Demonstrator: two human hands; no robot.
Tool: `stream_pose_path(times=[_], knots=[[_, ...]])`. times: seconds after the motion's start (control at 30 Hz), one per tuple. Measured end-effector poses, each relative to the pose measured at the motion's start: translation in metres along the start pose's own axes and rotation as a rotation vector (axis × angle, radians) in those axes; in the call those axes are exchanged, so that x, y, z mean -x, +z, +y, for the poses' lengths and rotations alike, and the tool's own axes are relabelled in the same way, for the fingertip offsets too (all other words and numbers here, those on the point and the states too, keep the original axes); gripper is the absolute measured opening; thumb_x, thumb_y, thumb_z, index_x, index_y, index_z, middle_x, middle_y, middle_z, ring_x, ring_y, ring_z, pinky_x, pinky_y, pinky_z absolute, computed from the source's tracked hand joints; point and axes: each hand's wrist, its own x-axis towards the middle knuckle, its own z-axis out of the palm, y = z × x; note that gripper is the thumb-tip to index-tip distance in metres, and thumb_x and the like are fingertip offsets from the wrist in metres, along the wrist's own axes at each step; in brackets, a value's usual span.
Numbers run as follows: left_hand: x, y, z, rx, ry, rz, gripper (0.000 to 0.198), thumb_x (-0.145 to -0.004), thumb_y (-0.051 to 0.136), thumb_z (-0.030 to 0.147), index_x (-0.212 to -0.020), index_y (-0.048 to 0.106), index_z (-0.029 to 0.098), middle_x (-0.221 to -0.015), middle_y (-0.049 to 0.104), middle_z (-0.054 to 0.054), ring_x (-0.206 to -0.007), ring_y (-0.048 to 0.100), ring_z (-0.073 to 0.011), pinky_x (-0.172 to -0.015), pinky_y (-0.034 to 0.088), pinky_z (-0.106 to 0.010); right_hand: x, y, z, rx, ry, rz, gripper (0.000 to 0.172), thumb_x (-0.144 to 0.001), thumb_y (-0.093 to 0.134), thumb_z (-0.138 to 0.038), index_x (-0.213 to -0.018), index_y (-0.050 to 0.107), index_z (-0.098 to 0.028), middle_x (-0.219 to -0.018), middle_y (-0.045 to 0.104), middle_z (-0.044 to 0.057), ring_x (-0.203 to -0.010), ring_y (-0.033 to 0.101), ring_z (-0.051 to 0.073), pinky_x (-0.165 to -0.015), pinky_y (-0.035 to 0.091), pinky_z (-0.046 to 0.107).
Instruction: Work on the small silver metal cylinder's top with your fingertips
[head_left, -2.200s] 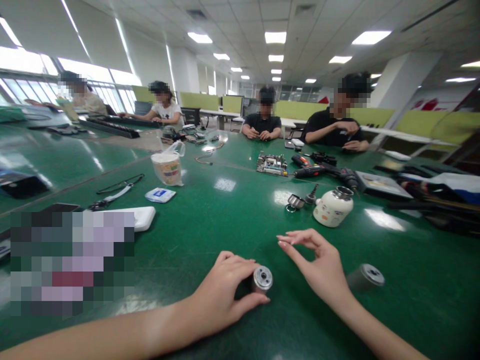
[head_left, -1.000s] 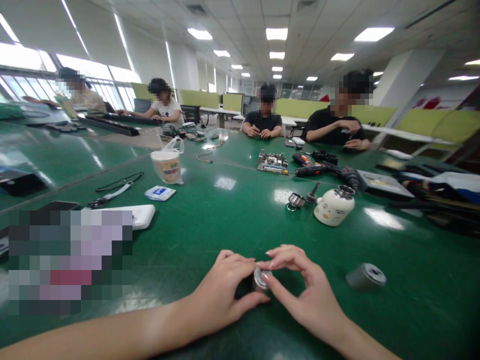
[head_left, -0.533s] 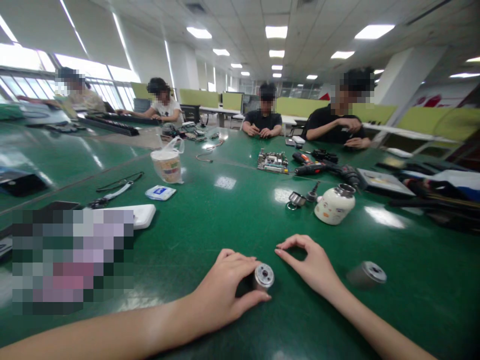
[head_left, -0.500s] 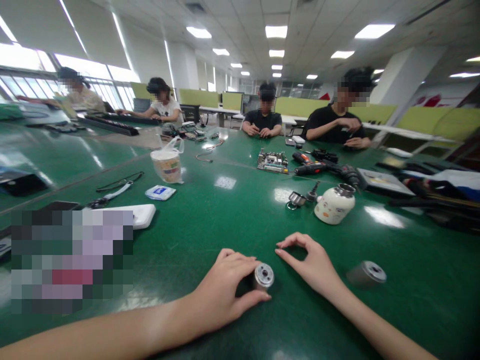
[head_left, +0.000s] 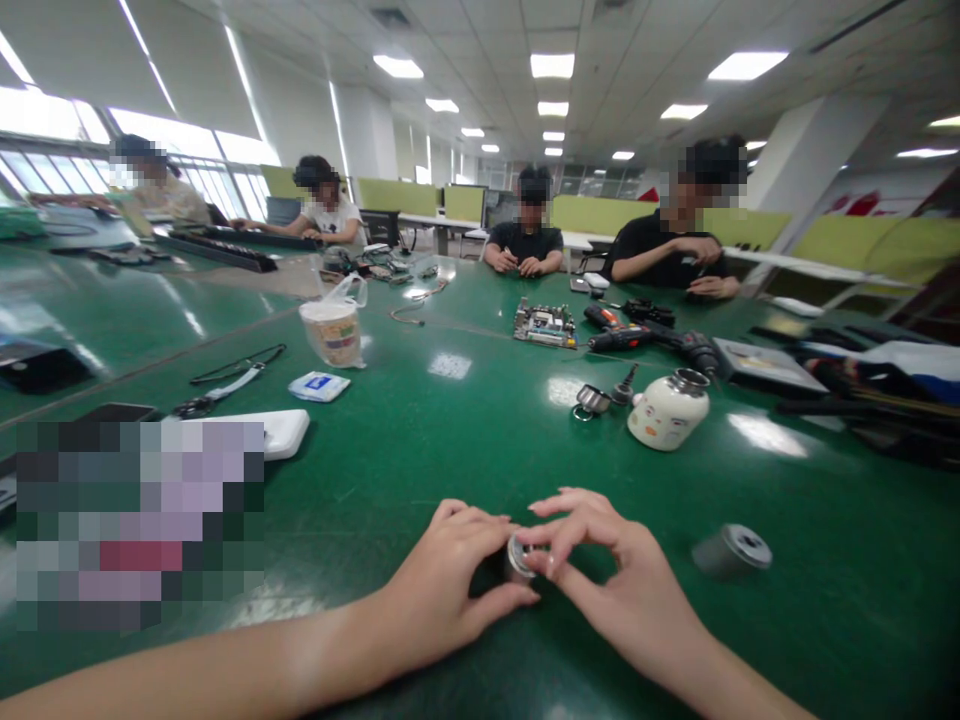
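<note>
A small silver metal cylinder (head_left: 515, 563) stands on the green table in front of me. My left hand (head_left: 442, 570) steadies it, thumb and index finger on either side. Over its top face is my right hand (head_left: 611, 555), thumb and index finger pinched together at the rim and the other fingers bent. Whatever may be between those fingertips is too small to make out, and they partly cover the top. To the right stands a second, similar metal cylinder (head_left: 733, 552), untouched.
Beyond my hands stand a cream bottle (head_left: 667, 412), a metal lid (head_left: 592, 400), a cordless drill (head_left: 622, 337) and a circuit board (head_left: 545, 325). A bagged paper cup (head_left: 334, 335) and a small packet (head_left: 319, 387) are at left. Several people sit around the table.
My right hand has moved left and down, bringing its pinched fingertips onto the top of the cylinder. My left hand has stayed around it.
</note>
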Motion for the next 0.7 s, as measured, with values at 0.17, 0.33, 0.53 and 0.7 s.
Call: stream_pose_path(times=[0.17, 0.33, 0.53, 0.7], knots=[[0.0012, 0.0026, -0.0018, 0.005, 0.023, 0.021, 0.029, -0.087, 0.072, 0.033, -0.113, 0.064, 0.024, -0.105, 0.073, -0.002, -0.102, 0.064, -0.0223, -0.090, 0.035, -0.036, 0.0028, 0.0038, 0.0002, 0.085, -0.095, 0.011, 0.019, -0.080, 0.072, -0.012, -0.070, 0.066, -0.028, -0.088, 0.078, -0.004, -0.095, 0.068, 0.022, -0.094, 0.043, 0.046], [0.0006, 0.0018, -0.0005, -0.005, 0.017, 0.019, 0.030, -0.087, 0.073, 0.034, -0.113, 0.063, 0.025, -0.108, 0.073, -0.001, -0.105, 0.064, -0.0226, -0.090, 0.035, -0.036, 0.0026, 0.0062, 0.0012, 0.049, 0.005, 0.064, 0.017, -0.078, 0.075, -0.017, -0.069, 0.065, -0.027, -0.082, 0.075, -0.002, -0.092, 0.067, 0.023, -0.090, 0.045, 0.044], [0.0000, -0.0013, 0.0023, -0.004, -0.008, -0.009, 0.028, -0.086, 0.073, 0.036, -0.111, 0.064, 0.025, -0.109, 0.073, 0.000, -0.105, 0.063, -0.0217, -0.091, 0.035, -0.035, 0.0057, 0.0014, 0.0040, -0.030, -0.003, 0.291, 0.023, -0.083, 0.070, -0.025, -0.075, 0.049, -0.026, -0.062, 0.054, -0.007, -0.058, 0.056, 0.015, -0.068, 0.048, 0.034], [-0.0002, -0.0010, 0.0016, 0.004, 0.000, -0.004, 0.027, -0.088, 0.071, 0.033, -0.112, 0.063, 0.024, -0.109, 0.073, 0.000, -0.104, 0.064, -0.0212, -0.090, 0.035, -0.035, 0.0064, 0.0040, 0.0033, -0.007, -0.043, 0.095, 0.022, -0.078, 0.071, -0.017, -0.089, 0.056, -0.026, -0.086, 0.067, 0.000, -0.087, 0.064, 0.021, -0.079, 0.050, 0.038]])
